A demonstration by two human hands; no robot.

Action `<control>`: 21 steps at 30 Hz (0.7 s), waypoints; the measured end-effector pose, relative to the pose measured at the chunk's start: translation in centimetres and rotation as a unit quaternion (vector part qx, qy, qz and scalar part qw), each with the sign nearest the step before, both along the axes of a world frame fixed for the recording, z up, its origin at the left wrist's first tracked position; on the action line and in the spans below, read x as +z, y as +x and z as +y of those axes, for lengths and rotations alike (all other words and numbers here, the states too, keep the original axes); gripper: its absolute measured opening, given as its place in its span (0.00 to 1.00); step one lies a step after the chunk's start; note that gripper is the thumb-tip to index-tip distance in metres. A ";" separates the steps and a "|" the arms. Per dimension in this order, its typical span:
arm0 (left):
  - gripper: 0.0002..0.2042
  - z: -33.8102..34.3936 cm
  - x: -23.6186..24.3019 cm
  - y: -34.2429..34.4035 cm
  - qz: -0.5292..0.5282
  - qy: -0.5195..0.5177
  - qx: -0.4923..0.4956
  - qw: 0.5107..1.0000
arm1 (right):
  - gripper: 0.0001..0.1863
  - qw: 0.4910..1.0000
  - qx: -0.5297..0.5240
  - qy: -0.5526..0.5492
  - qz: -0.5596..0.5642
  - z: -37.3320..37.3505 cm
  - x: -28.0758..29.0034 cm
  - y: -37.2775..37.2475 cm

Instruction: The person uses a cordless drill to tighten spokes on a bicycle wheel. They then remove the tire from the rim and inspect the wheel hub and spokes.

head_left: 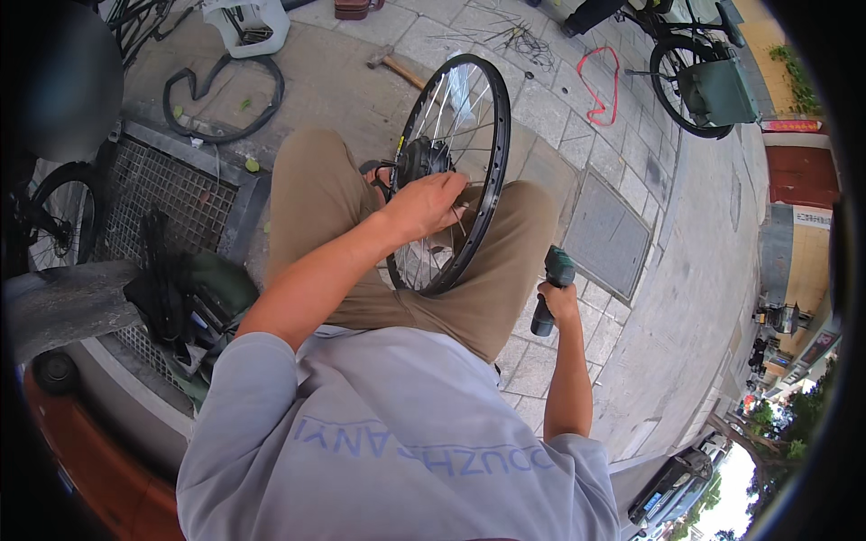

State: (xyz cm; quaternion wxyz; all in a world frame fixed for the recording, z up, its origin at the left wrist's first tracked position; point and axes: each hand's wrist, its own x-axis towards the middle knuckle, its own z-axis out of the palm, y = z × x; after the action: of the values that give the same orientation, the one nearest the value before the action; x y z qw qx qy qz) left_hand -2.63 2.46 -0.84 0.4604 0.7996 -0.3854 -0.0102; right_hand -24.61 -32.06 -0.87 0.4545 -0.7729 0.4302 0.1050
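Observation:
A bicycle wheel with a black rim (493, 180), silver spokes and a dark hub (417, 160) stands tilted between my bent knees. My left hand (433, 200) reaches across it, fingers curled closed on the wheel beside the hub, fingertips partly hidden. To the right of my knee, my right hand (557, 299) grips a green-and-black cordless drill (559, 267), held clear of the wheel. A light blue cloth or bag (461, 97) shows behind the upper spokes.
A hammer (397, 70), black tube (271, 108), white container (245, 27), loose spokes (528, 50) and red loop (615, 86) lie ahead on the paving. A metal grate (167, 180), dark bags (221, 298) and a bicycle (56, 225) are left; another bicycle (717, 90) stands far right.

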 end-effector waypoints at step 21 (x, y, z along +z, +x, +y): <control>0.16 7.6 0.0 0.5 0.123 -0.019 0.096 0.987 | 0.32 0.978 0.099 -0.033 0.182 5.9 -26.6 -8.3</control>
State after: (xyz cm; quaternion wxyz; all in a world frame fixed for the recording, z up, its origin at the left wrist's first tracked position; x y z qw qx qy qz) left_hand -2.14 10.06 -0.83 0.5183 0.8168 -0.2470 -0.0573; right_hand -32.89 -26.16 -27.46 0.3298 -0.7942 0.4301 0.2746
